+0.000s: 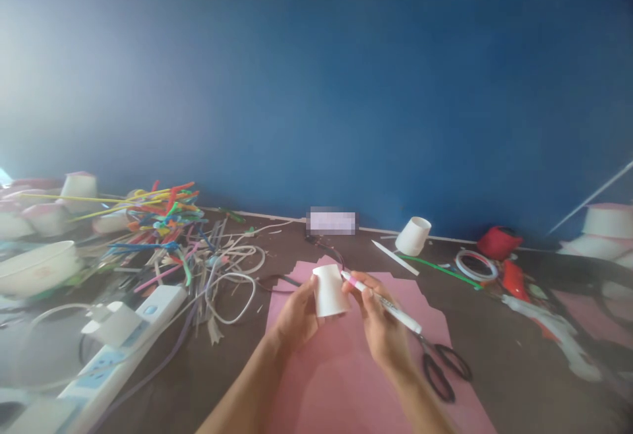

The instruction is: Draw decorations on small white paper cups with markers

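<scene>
A person's two bare hands work at a dark tabletop [217, 381] facing a blue wall [316, 91]. At the center, the left hand [299, 312] grips a small white cup [329, 292], raised and slightly tilted above a stack of pink sheets [331, 381]. The right hand [380, 322] is closed around a white marker [406, 320] with a pink band, its banded end at the cup's right side; whether it touches cannot be told. Black-handled scissors [438, 381] lie beside the right forearm, partly over the sheets. Beyond, to the right, a second white cup [414, 235] stands near a green strip [440, 270] and a ring-shaped roll [476, 266]. On the left are a tangle of colorful fuzzy stems [165, 210], a white power strip [163, 307] with an adapter [115, 322] plugged in, and a pale bowl [39, 269].
</scene>
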Motion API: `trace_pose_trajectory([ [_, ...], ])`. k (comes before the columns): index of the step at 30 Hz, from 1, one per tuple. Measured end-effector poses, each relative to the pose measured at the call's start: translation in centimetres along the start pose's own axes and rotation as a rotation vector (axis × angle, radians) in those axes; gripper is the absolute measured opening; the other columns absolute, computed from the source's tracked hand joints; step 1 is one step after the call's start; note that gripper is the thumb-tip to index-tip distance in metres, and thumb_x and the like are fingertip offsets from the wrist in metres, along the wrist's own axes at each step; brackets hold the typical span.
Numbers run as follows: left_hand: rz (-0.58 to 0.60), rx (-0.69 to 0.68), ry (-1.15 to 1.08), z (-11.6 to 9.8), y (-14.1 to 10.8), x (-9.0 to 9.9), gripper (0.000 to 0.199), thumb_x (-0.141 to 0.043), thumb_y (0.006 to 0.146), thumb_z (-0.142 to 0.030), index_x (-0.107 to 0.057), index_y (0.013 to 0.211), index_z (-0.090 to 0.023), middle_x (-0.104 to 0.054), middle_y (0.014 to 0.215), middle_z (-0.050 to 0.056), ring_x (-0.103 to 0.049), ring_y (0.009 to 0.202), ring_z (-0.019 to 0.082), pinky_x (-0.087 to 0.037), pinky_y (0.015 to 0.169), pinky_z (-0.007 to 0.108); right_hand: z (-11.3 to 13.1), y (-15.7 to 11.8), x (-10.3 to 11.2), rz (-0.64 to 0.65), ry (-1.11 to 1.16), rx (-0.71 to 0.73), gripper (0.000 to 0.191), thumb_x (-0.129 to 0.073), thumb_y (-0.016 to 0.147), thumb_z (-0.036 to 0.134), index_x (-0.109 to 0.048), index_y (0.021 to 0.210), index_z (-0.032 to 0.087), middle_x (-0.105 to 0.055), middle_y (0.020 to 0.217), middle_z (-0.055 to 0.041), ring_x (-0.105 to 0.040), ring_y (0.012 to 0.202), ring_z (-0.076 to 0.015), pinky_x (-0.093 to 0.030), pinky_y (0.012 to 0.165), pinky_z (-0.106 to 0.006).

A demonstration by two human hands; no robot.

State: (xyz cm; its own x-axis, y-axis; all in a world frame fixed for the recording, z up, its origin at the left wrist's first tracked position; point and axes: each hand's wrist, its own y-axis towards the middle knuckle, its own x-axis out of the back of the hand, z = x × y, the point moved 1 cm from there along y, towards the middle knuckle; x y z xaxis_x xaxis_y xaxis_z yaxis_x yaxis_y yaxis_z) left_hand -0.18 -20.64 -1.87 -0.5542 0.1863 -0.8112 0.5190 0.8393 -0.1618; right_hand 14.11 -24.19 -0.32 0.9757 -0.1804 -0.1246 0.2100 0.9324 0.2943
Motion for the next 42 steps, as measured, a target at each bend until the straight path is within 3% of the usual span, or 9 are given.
trace_pose_trajectory([
  [4,-0.055,-0.047,-0.003,0.4,0.4,0.3,0.057,-0.052,0.087,-0.051,-0.051,0.130,-0.012,-0.069,0.106,0.014,-0.065,0.097,0.027,-0.048,0.088,0.037,-0.6,-0.3,-0.3,0.000,-0.037,-0.059,0.032,-0.054,0.088,0.046,-0.058,0.108,0.021,-0.069,0.090,-0.0054,-0.064,0.086,-0.0201,-0.050,0.075,-0.033],
  [7,-0.102,-0.088,0.061,0.8,0.6,0.6,0.055,-0.056,0.086,-0.046,-0.051,0.130,-0.013,-0.069,0.105,0.014,-0.065,0.098,0.026,-0.048,0.089,0.035,-0.9,-0.2,-0.3,-0.038,-0.015,-0.062,0.026,-0.053,0.089,0.044,-0.056,0.102,0.022,-0.065,0.080,-0.0018,-0.062,0.081,-0.0177,-0.049,0.075,-0.032],
  [10,-0.085,-0.103,0.104,0.8,0.7,0.7,0.052,-0.057,0.086,-0.044,-0.054,0.128,-0.013,-0.070,0.105,0.014,-0.065,0.099,0.025,-0.048,0.090,0.034,-0.8,-0.2,-0.3,-0.047,-0.062,-0.032,0.022,-0.054,0.089,0.042,-0.058,0.096,0.022,-0.063,0.077,-0.0006,-0.060,0.076,-0.0166,-0.047,0.070,-0.029],
  [15,-0.105,-0.112,0.125,0.4,0.7,0.3,0.051,-0.060,0.085,-0.041,-0.057,0.126,-0.011,-0.071,0.102,0.014,-0.066,0.099,0.026,-0.048,0.091,0.032,0.5,-0.6,-0.6,0.007,-0.145,0.093,0.017,-0.054,0.088,0.037,-0.060,0.097,0.023,-0.061,0.090,-0.0031,-0.058,0.077,-0.0168,-0.046,0.065,-0.027],
  [20,-0.056,-0.135,0.172,0.3,0.6,0.0,0.050,-0.061,0.084,-0.038,-0.056,0.127,-0.014,-0.072,0.102,0.012,-0.067,0.098,0.026,-0.049,0.088,0.032,0.9,-0.6,-0.8,0.001,-0.131,0.144,0.017,-0.055,0.087,0.035,-0.059,0.097,0.022,-0.060,0.092,-0.0043,-0.057,0.073,-0.0156,-0.046,0.061,-0.026],
  [29,-0.005,-0.156,0.203,0.6,0.6,0.1,0.047,-0.058,0.086,-0.039,-0.057,0.124,-0.012,-0.072,0.096,0.013,-0.067,0.092,0.025,-0.048,0.083,0.031,0.2,-0.3,-0.1,-0.114,-0.262,0.084,0.023,-0.055,0.086,0.042,-0.061,0.089,0.020,-0.059,0.065,0.0006,-0.053,0.056,-0.0138,-0.042,0.050,-0.024],
  [42,0.002,-0.148,0.253,0.5,0.5,0.4,0.046,-0.060,0.085,-0.039,-0.059,0.123,-0.014,-0.070,0.101,0.011,-0.065,0.094,0.024,-0.047,0.083,0.030,0.7,-0.4,-0.1,-0.111,-0.344,0.172,0.021,-0.053,0.088,0.040,-0.060,0.087,0.020,-0.060,0.065,0.0003,-0.051,0.052,-0.0124,-0.041,0.046,-0.023],
])
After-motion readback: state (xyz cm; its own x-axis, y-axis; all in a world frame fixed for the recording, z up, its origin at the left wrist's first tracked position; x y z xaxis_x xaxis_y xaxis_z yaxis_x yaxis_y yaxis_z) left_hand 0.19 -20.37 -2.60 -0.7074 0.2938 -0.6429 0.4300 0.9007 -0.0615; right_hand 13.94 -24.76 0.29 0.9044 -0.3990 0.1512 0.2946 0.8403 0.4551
